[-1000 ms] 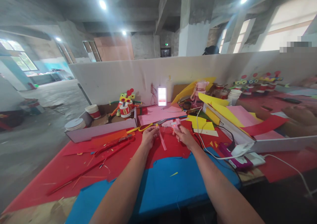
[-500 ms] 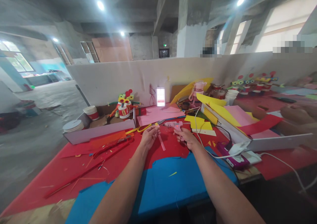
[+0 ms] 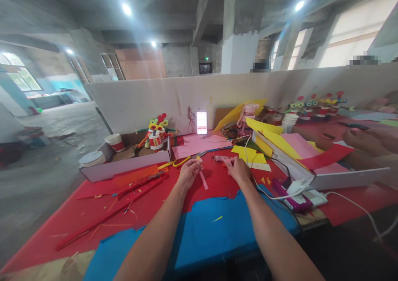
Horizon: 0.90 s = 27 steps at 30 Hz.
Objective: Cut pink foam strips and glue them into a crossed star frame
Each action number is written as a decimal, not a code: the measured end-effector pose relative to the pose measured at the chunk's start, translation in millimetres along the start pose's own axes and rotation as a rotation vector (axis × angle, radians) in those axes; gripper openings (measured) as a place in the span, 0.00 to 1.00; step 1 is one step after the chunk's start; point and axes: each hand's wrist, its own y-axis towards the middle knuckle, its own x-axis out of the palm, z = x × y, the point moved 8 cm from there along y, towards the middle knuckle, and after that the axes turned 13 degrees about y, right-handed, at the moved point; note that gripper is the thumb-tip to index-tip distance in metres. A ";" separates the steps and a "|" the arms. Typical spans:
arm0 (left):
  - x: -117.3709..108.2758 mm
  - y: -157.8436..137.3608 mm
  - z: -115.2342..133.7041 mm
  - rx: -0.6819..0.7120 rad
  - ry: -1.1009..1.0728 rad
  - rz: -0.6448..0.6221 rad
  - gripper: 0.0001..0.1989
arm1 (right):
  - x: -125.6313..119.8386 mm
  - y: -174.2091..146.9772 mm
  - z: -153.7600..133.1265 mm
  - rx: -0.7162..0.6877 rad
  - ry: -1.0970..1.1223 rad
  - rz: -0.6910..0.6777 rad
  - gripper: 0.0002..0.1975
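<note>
My left hand (image 3: pixel 188 175) is closed in a pinch on a narrow pink paper strip (image 3: pixel 204 181), whose free end hangs down over the red sheet. A small yellow piece (image 3: pixel 198 158) shows at the fingertips. To the right, my right hand (image 3: pixel 239 171) is closed around a pink glue gun (image 3: pixel 221 159), its nozzle pointing left; the fingers hide most of the handle. Yellow-handled scissors (image 3: pixel 180 162) lie just beyond my left hand. Red paper (image 3: pixel 214 185) covers the table under both hands.
Blue sheets (image 3: pixel 217 231) lie nearest me. A white cable (image 3: pixel 253 181) runs beside my right wrist to a purple power strip (image 3: pixel 289 196). Cup figures (image 3: pixel 156 140) stand in the left tray (image 3: pixel 124 165). Yellow paper pieces (image 3: pixel 248 154) lie right. Another person's hand (image 3: pixel 362 142) shows far right.
My right hand has turned over the glue gun and tilted it, covering the handle more. The left hand and strip have barely moved. The other person's hand at far right has shifted.
</note>
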 end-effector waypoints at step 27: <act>3.2 -1.5 -7.2 0.025 0.147 0.021 0.15 | 110.2 -23.9 6.1 0.306 0.795 -0.036 0.20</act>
